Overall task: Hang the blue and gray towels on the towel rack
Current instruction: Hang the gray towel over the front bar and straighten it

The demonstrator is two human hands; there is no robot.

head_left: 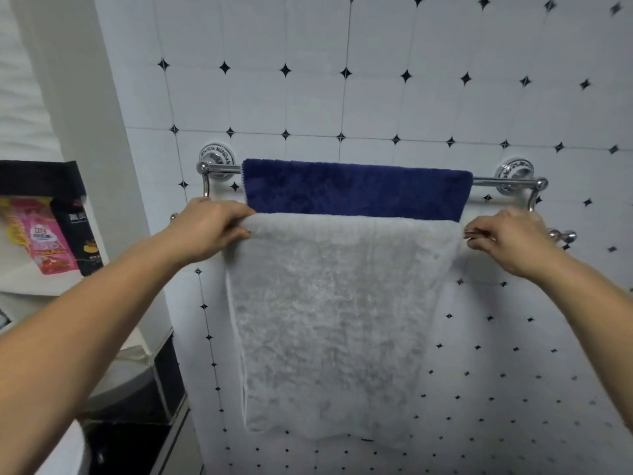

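A chrome two-bar towel rack (503, 181) is fixed to the tiled wall. The dark blue towel (356, 190) hangs over its rear, upper bar. The gray towel (332, 320) drapes over the front, lower bar and hangs down long, covering the lower part of the blue one. My left hand (210, 228) pinches the gray towel's top left corner at the bar. My right hand (507, 240) is at the towel's top right edge, fingertips curled at the front bar just beside the cloth; whether it grips the towel is unclear.
A white wall corner (85, 132) stands at the left. Beside it is a shelf with colourful packets (51, 234) and a black box (85, 238). A white rounded fixture (120, 378) and a dark ledge lie below left. The rack's bar ends (565, 236) stick out past my hands.
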